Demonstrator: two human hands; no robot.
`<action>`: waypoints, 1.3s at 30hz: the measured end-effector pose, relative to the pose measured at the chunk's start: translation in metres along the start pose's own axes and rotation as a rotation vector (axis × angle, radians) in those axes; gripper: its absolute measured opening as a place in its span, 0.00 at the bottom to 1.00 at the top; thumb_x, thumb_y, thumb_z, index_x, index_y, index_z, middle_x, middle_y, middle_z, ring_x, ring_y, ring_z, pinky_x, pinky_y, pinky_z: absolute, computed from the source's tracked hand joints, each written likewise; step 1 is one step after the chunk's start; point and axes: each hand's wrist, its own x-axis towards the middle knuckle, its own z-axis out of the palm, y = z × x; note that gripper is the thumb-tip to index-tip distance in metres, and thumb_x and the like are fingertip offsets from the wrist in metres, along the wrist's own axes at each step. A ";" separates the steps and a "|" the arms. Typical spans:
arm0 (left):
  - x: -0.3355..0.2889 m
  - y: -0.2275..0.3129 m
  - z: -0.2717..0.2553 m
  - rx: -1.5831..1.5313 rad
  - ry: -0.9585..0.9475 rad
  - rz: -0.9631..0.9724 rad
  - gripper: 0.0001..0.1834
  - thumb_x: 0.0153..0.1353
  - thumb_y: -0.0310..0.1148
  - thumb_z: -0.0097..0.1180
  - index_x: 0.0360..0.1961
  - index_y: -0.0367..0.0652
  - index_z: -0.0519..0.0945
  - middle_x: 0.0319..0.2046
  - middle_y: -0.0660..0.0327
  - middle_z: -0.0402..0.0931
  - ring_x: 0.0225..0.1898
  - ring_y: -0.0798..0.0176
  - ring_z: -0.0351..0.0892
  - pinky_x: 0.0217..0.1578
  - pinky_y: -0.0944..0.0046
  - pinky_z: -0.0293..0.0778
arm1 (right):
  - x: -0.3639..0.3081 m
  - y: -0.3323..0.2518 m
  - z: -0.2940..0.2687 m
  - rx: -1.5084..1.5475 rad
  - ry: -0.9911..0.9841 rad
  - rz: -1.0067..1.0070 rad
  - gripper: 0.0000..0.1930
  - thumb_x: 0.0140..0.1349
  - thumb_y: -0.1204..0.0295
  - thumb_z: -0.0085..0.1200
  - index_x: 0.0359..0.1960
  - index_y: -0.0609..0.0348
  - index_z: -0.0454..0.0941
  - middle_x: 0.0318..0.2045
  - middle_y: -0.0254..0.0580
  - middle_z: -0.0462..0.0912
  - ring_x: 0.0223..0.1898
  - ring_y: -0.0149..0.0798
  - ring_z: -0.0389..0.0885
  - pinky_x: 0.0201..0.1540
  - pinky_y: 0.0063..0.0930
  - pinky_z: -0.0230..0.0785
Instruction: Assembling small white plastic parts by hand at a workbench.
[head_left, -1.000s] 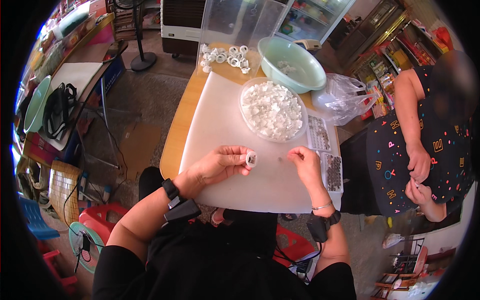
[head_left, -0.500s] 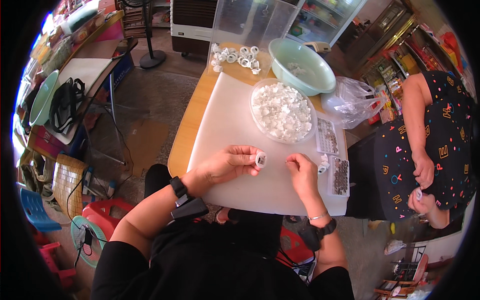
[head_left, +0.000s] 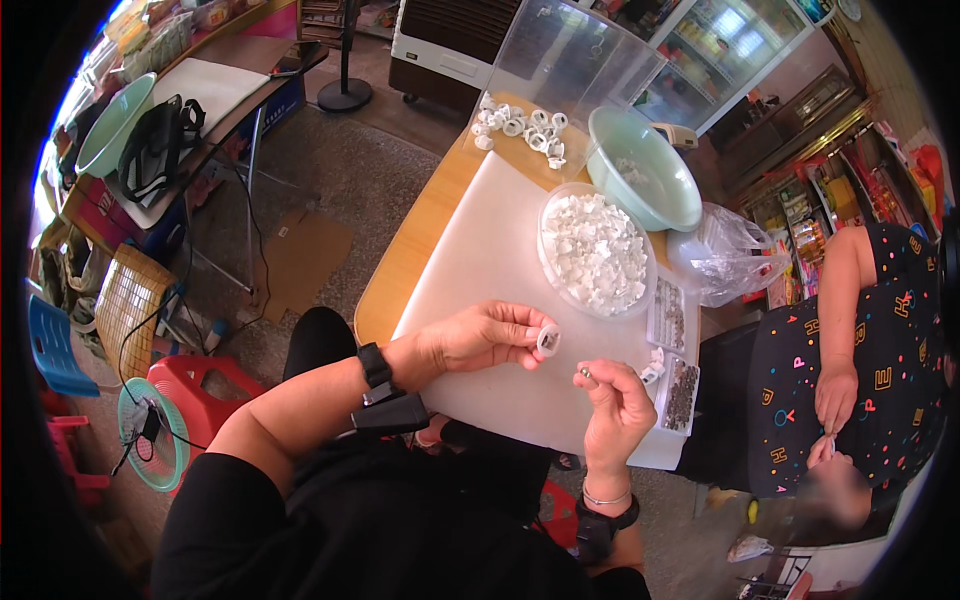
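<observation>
Near the tabletop's [head_left: 415, 255] front edge, left hand [head_left: 488, 338] pinches a white ring [head_left: 548, 341], right hand [head_left: 615, 408] a tiny piece [head_left: 586, 373]: fine handling, likely needing steadiness next.

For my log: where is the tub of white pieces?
In the head view, right of centre, the tub sits on the white board, between the green basin and the wearer's right hand.

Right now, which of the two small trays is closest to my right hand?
The tray nearer your body, holding dark pieces, just beside your right hand. The other tray lies farther from you, next to the bowl of white pieces.
</observation>
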 end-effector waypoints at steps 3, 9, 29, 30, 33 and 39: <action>0.001 -0.001 0.001 -0.008 0.007 0.000 0.12 0.65 0.27 0.50 0.48 0.33 0.74 0.38 0.60 0.77 0.40 0.67 0.78 0.44 0.69 0.76 | 0.000 -0.003 0.002 -0.024 -0.008 0.008 0.05 0.58 0.86 0.53 0.35 0.67 0.77 0.33 0.44 0.79 0.36 0.32 0.77 0.40 0.23 0.73; 0.002 -0.001 0.003 -0.015 0.004 -0.002 0.11 0.65 0.27 0.50 0.46 0.35 0.75 0.39 0.60 0.77 0.41 0.66 0.78 0.44 0.68 0.76 | 0.012 0.007 0.011 -0.350 0.042 -0.119 0.07 0.53 0.85 0.56 0.34 0.63 0.79 0.31 0.41 0.80 0.32 0.37 0.78 0.36 0.27 0.70; 0.003 -0.002 0.003 0.015 0.015 0.034 0.08 0.65 0.26 0.51 0.43 0.35 0.75 0.40 0.59 0.77 0.40 0.65 0.78 0.46 0.66 0.75 | 0.019 0.013 0.023 -0.688 -0.082 -0.431 0.12 0.48 0.86 0.56 0.36 0.64 0.76 0.31 0.44 0.77 0.31 0.45 0.75 0.33 0.35 0.69; 0.003 -0.002 0.003 0.018 0.021 0.034 0.08 0.65 0.26 0.51 0.43 0.35 0.75 0.40 0.59 0.77 0.40 0.65 0.78 0.46 0.66 0.75 | 0.019 0.013 0.023 -0.690 -0.096 -0.420 0.11 0.49 0.86 0.56 0.35 0.63 0.76 0.31 0.44 0.78 0.31 0.45 0.75 0.33 0.36 0.69; 0.004 -0.004 0.000 0.055 0.047 0.043 0.08 0.64 0.27 0.51 0.42 0.35 0.76 0.40 0.59 0.77 0.39 0.65 0.78 0.46 0.66 0.75 | 0.024 0.012 0.019 -0.669 -0.166 -0.335 0.10 0.50 0.85 0.55 0.35 0.62 0.76 0.31 0.43 0.78 0.32 0.45 0.75 0.35 0.36 0.70; 0.005 -0.007 -0.002 0.120 0.076 0.021 0.08 0.65 0.25 0.49 0.43 0.34 0.76 0.40 0.58 0.77 0.41 0.64 0.77 0.46 0.65 0.74 | 0.028 0.009 0.015 -0.680 -0.245 -0.315 0.05 0.52 0.84 0.55 0.30 0.63 0.77 0.28 0.41 0.79 0.31 0.43 0.76 0.34 0.33 0.69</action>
